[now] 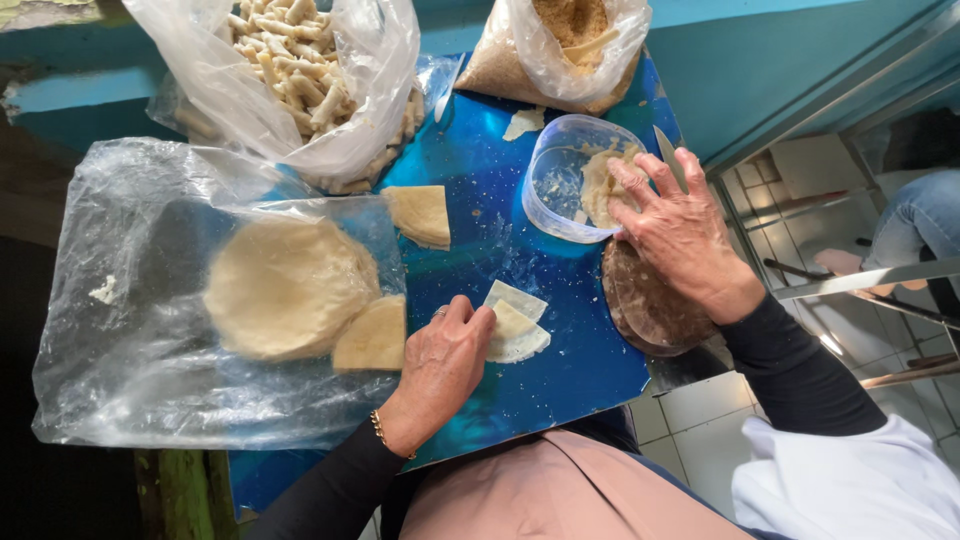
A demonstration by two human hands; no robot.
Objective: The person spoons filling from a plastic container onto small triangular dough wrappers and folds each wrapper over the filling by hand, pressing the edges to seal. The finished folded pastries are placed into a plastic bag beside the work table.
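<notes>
1. Now the left hand (440, 365) rests on the blue board (520, 395). Its fingers are curled and press down on a small folded wrapper piece (518, 325), which lies near the middle of the board, toward the person.
2. The right hand (675, 230) reaches into the clear plastic tub (560, 185). Its fingers are bent over the pale filling (603, 185) and seem to pinch some, but I cannot tell how much it holds.
3. To do this well, I think the left hand should keep the wrapper flat, and the right hand should take only a small lump, so the thin wrapper does not tear.
4. A knife (668, 155) pokes up just behind the right hand's fingers, so care is needed there.
5. Under the right wrist sits a round brown disc (645, 305).
6. On the left, a stack of round wrappers (285, 285) lies on a clear plastic sheet (120, 380), with a cut wedge (372, 338) beside it.
7. Another wedge (420, 213) lies farther up the board.
8. At the top stand a bag of rolled sticks (290, 60) and a bag of crumbs (560, 45).
</notes>
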